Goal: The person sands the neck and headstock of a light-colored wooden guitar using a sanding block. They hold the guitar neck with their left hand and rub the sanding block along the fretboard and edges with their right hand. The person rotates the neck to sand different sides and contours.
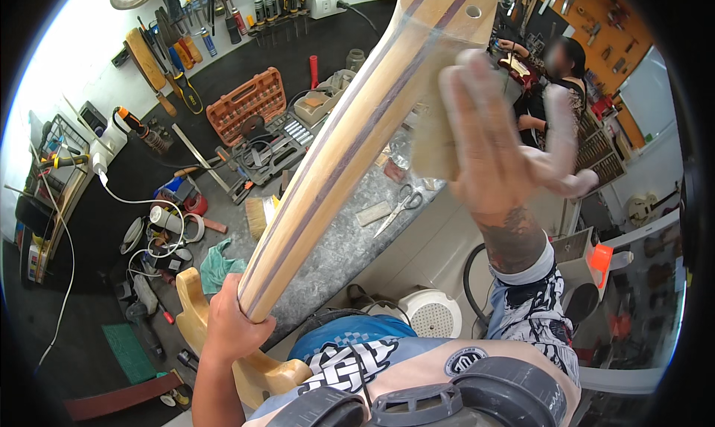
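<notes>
A pale wooden guitar neck [339,159] with dark lengthwise stripes runs slantwise across my view, its headstock [447,6] with round holes at the top. My left hand [232,319] is wrapped round its lower end, by the curved horns of the guitar body [194,300]. Near the upper end, my right hand [488,136] is blurred by motion. Some of its fingers lie straight along a tan sheet that looks like sandpaper [436,125], and the others spread to the right. The sheet is beside the neck; whether it touches the wood I cannot tell.
On the grey workbench [320,270] lie scissors [398,209], a wide brush [261,214], a green cloth [220,267] and an orange socket case [246,106]. Cables and tools crowd the left. Another person [562,77] sits at the upper right. A white stool [430,313] stands below the bench.
</notes>
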`<state>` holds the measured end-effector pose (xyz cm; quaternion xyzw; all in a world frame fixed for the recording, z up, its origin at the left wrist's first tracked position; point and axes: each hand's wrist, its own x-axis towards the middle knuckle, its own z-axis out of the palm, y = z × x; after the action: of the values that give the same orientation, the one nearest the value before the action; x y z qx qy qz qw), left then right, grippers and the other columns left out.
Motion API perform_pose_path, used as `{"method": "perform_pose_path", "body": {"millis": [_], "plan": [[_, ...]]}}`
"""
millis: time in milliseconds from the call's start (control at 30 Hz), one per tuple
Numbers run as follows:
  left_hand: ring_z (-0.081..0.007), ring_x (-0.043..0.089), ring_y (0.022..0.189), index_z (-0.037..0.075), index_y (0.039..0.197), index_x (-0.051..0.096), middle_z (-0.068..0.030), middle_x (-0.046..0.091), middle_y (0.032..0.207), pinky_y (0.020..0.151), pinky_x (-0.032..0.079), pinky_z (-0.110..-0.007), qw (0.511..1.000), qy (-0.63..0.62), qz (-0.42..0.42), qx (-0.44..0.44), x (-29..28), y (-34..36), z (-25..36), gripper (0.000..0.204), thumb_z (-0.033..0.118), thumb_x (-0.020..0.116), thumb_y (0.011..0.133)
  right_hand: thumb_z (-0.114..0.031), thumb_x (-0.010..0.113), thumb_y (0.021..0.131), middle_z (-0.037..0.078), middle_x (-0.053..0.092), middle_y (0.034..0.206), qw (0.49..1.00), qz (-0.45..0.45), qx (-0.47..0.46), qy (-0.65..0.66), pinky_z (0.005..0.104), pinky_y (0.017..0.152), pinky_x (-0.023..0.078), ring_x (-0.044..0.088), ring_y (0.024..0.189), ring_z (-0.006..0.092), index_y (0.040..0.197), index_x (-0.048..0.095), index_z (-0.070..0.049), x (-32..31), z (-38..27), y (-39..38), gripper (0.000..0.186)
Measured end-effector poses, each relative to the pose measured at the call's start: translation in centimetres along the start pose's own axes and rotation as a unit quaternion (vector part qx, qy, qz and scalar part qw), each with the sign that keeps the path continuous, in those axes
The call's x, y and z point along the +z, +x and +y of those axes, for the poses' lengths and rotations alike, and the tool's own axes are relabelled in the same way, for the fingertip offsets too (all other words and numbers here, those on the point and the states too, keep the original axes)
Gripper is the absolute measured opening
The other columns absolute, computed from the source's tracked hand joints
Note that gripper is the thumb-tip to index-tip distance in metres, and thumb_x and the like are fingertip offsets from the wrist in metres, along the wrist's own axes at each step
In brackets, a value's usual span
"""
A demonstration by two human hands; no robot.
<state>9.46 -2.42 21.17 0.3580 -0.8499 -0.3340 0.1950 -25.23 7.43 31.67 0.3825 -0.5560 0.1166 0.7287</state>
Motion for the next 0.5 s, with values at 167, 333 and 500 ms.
{"method": "perform_pose_path", "body": {"millis": [167,333,500], "plan": [[-0.0432,0.067,0.083,0.001,0.107,0.055,-0.0202,0.066,0.088,0.073,0.053,-0.044,1.000,-0.008,0.001,0.000,0.1,0.0,-0.2,0.050,0.006,0.075,0.061,-0.019,0.061,0.095,-0.004,0.071,0.128,0.995,0.018,-0.037,0.093,0.0385,0.116,0.026,0.057,0.127,0.0158,0.120,0.075,-0.016,0.5,-1.0,1.1,0.029],[-0.0433,0.067,0.082,0.000,0.107,0.055,-0.0204,0.066,0.087,0.073,0.053,-0.044,1.000,-0.017,0.003,-0.001,0.4,0.1,-0.2,0.050,0.006,0.075,0.061,-0.005,0.063,0.091,0.006,0.071,0.128,0.989,-0.064,0.043,0.125,0.0488,0.119,0.028,0.058,0.131,0.0289,0.130,0.068,-0.005,-0.2,0.4,1.6,0.039],[-0.0440,0.067,0.082,0.000,0.107,0.055,-0.0206,0.066,0.088,0.073,0.053,-0.044,1.000,-0.001,0.007,0.000,0.1,-0.1,-0.2,0.051,0.006,0.075,0.061,-0.008,0.071,0.086,0.007,0.072,0.127,0.991,-0.070,0.008,0.113,0.0451,0.116,0.031,0.058,0.129,0.0292,0.128,0.067,-0.004,-2.5,1.3,0.8,0.042]]}}
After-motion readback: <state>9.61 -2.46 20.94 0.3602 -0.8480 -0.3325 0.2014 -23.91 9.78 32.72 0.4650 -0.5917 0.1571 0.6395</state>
